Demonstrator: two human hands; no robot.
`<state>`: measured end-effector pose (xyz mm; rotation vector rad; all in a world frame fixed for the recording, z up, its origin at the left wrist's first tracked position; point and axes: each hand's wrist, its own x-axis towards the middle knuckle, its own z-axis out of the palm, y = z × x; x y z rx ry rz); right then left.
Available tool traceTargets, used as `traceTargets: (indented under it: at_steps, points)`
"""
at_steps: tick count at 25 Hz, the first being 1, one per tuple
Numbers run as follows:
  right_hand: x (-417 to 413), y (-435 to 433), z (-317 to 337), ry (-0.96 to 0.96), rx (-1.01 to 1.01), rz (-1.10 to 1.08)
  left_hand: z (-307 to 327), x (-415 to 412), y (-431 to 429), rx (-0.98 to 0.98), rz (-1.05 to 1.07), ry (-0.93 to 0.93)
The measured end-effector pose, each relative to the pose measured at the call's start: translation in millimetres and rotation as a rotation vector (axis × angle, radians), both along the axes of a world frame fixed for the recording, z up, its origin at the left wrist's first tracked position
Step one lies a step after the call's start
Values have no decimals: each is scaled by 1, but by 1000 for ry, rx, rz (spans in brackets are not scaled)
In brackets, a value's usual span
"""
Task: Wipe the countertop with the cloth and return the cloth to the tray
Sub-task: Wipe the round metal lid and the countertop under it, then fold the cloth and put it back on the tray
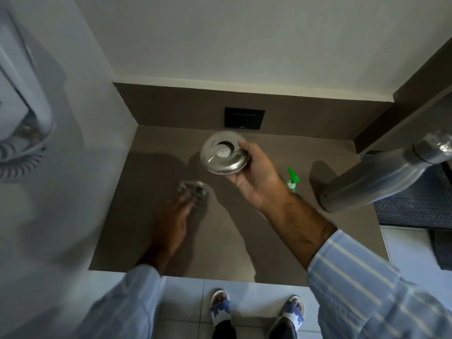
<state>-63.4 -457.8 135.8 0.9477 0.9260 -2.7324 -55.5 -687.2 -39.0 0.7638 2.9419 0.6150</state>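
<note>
Brown matte stone counter (220,241) fills alcove under white wall. Big silver metal bottle (381,174) lying at right edge. Right hand (254,174) lifted, gripping round shiny steel tray (223,154) by rim. Left hand (176,216), blurry, fingers pressed on crumpled grey cloth (193,189) against counter. Small green spray bottle (292,179) just beside right wrist

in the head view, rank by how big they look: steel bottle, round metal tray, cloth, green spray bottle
1. steel bottle, though it sits nearer the camera
2. round metal tray, lifted in the right hand
3. cloth, blurred under the left hand
4. green spray bottle, partly hidden
</note>
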Motion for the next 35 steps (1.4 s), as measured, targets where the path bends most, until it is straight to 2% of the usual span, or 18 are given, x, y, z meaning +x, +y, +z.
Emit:
traceTargets:
  at_steps: [1,3,6,8,10,11,13,15,17,19,20,22,23,24,25,27,30,35]
  points:
    - [3,-4,-12,-42,35,13,2,-21,-5,-6,65,-7]
    - [9,-13,-34,-130,143,31,1,-27,-1,28,26,-14]
    - [11,-28,-65,-187,357,56,-7,45,4,105,-247,-6]
    - [9,-36,-86,-196,442,87,-10,106,0,166,-408,-73]
    - [6,-38,-104,-231,489,127,-7,134,-4,219,-470,-158]
    - [4,-37,-110,-254,497,150,-3,136,-5,258,-420,-206]
    - [2,-36,-123,-283,517,199,8,131,-9,448,-142,-388]
    - [1,-37,-129,-316,579,262,20,111,-22,727,282,-695]
    - [0,-40,-133,-333,705,338,26,89,-39,1050,567,-901]
    - [2,-41,-129,-321,881,430,39,67,-48,1300,639,-1046]
    - [3,-41,-126,-307,1049,517,48,56,-47,1390,625,-1115]
    - [5,-41,-115,-260,1402,673,73,38,-39,1534,533,-1242]
    - [5,-42,-101,-191,1467,664,86,29,-35,1565,473,-1255]
    - [6,-42,-80,-98,1402,608,101,22,-31,1563,430,-1246]
    - [6,-40,-52,-25,1216,519,119,14,-27,1549,373,-1249]
    - [1,-32,3,73,848,512,158,-3,-13,1469,232,-1322]
    - [-8,0,85,186,885,503,227,-32,27,1333,113,-1228]
    - [26,110,224,235,1006,192,334,-48,138,1200,34,-887]
